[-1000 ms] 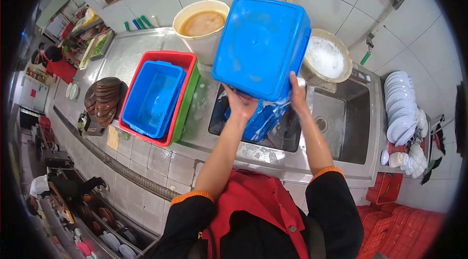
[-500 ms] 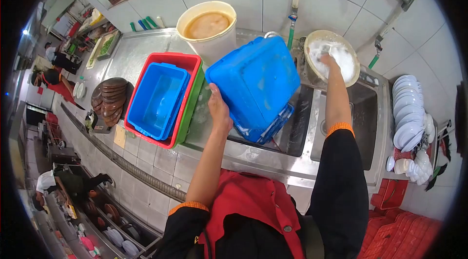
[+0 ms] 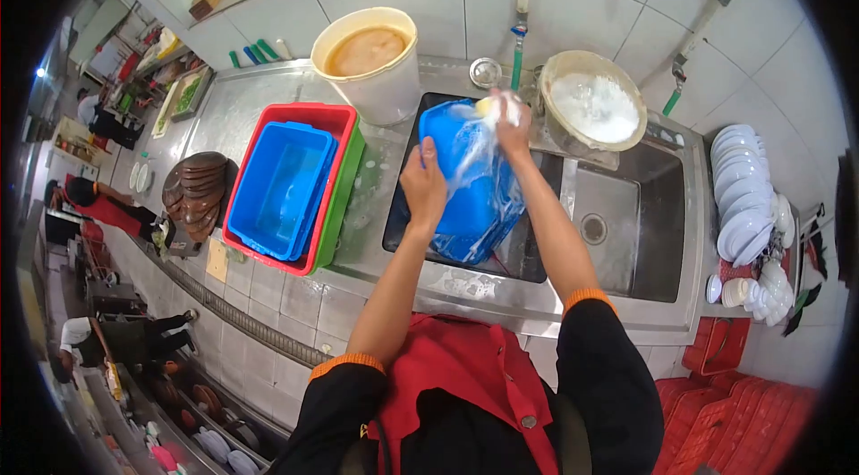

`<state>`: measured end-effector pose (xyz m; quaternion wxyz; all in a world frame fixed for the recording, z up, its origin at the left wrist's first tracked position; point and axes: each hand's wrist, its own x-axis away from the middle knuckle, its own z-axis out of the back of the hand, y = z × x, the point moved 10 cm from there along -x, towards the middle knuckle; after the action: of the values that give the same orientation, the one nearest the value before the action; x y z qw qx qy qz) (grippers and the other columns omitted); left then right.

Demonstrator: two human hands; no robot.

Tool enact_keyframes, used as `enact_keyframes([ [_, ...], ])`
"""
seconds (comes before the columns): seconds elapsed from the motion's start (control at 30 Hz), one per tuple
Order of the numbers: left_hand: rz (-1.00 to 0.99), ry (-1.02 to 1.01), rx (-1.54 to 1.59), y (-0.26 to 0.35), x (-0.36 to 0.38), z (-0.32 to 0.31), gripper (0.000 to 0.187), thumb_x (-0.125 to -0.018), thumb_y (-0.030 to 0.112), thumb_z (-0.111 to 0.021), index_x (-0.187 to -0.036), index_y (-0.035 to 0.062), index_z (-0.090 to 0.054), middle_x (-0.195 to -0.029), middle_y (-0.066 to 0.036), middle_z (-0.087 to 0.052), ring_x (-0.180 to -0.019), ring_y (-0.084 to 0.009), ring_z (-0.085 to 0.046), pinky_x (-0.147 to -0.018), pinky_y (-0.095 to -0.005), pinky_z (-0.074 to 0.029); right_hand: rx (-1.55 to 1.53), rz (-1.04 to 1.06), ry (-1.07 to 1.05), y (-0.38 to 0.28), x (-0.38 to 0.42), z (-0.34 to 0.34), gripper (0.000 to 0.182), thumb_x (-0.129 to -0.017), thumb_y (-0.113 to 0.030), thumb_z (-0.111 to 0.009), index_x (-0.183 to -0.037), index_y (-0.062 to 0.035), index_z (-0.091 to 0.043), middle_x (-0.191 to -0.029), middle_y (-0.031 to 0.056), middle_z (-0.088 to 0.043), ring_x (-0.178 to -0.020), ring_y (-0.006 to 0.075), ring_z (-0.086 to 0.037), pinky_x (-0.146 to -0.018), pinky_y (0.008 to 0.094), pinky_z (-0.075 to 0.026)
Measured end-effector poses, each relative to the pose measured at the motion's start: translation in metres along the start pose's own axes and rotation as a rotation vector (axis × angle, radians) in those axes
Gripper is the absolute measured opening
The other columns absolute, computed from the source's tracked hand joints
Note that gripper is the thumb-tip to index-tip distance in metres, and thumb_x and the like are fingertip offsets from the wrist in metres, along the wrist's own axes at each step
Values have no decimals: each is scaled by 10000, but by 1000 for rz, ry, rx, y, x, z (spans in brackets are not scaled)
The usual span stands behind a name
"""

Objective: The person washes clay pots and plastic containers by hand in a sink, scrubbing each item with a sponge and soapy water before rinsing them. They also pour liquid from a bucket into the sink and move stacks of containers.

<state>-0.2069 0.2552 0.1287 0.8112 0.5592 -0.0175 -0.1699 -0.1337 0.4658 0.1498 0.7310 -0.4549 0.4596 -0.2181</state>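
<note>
A blue plastic basin (image 3: pixel 470 209) is tilted over the left sink, streaked with white suds. My left hand (image 3: pixel 424 186) grips its left edge, thumb up along the side. At the basin's upper right edge, my right hand (image 3: pixel 512 128) is closed on a foamy sponge (image 3: pixel 487 106), its yellow part showing through the lather. Under the held basin, more soapy blue plastic lies in the left sink (image 3: pixel 394 229); its shape is partly hidden. Close to my right hand stands a round pale tub (image 3: pixel 560 137) holding white foam (image 3: pixel 598 106).
Left of the sink, blue basins (image 3: pixel 284 184) nest in red and green ones (image 3: pixel 347 198). A bucket of brownish liquid (image 3: pixel 394 86) stands behind. Stacked brown dishes (image 3: pixel 201 189) are farther left; white plates (image 3: pixel 743 193) stand right. Other people work at far left.
My right hand has come out of the foam tub and moved left onto the basin with the sponge. The basin has been lowered and turned, and suds now streak it.
</note>
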Motion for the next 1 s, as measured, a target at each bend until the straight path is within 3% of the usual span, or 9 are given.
enact_keyframes([
  [0.13,34,97,262,-20,2,34,529,-962,440,-395,-845,-43,-576,-679,-96,-571,-666,-174,-534,-623,-346,-416,334,-215,60,92,-5,4,398,-930,-307,-458,-798,23,-638,-696,202,-609,-755,401,-574,-733,464,-442],
  [0.27,242,227,582,-53,9,47,631,-952,526,-344,-968,-52,-596,-875,-78,-621,-764,-162,-551,-732,-296,-458,400,-47,131,73,84,4,491,-958,-390,-379,-1012,69,-542,-1111,299,-537,-1106,412,-471,-916,442,-365],
  [0.37,532,281,739,-119,29,32,767,-927,606,-253,-1203,-69,-492,-1160,-173,-563,-1017,-262,-565,-903,-355,-448,505,-187,251,69,122,20,512,-939,-437,-426,-1019,58,-535,-1053,250,-574,-1062,364,-520,-921,430,-379],
  [0.43,600,189,803,-149,49,18,791,-916,627,-232,-1257,-55,-439,-1224,-174,-521,-1069,-280,-538,-925,-375,-437,-172,-766,420,124,131,36,590,-917,-506,-450,-1134,40,-509,-1083,162,-587,-973,286,-574,-893,410,-424],
  [0.47,647,92,872,-165,57,7,820,-905,648,-212,-1311,-42,-387,-1287,-175,-480,-1121,-298,-512,-947,-396,-427,-566,-766,419,150,124,27,598,-872,-538,-522,-1118,6,-529,-1039,124,-596,-913,215,-591,-833,378,-468],
  [0.6,681,-204,1131,-187,71,-7,847,-865,703,-201,-1395,46,-266,-1400,-145,-364,-1225,-316,-428,-990,-432,-400,-643,-1117,308,202,140,22,485,-822,-446,-638,-1050,-23,-570,-941,106,-622,-827,210,-609,-690,361,-502],
  [0.67,612,-148,1144,-224,63,-9,758,-893,655,-264,-1353,57,-346,-1330,-154,-444,-1162,-300,-485,-936,-420,-444,-730,-1201,101,208,135,2,451,-802,-418,-675,-1023,-35,-583,-898,92,-631,-797,199,-612,-660,351,-506],
  [0.8,818,-240,208,-275,59,30,384,-933,373,-422,-1083,61,-589,-899,-90,-650,-791,-191,-619,-710,-320,-490,-646,-1032,209,200,99,22,420,-733,-306,-765,-961,5,-597,-828,92,-632,-630,194,-618,-531,337,-511],
  [1.0,-37,381,-181,-98,33,196,218,-904,162,-485,-973,3,-617,-890,-119,-639,-845,-199,-600,-732,-304,-462,-594,-1069,318,262,113,24,551,-707,-318,-784,-1040,65,-571,-930,152,-624,-727,243,-635,-622,397,-534],
])
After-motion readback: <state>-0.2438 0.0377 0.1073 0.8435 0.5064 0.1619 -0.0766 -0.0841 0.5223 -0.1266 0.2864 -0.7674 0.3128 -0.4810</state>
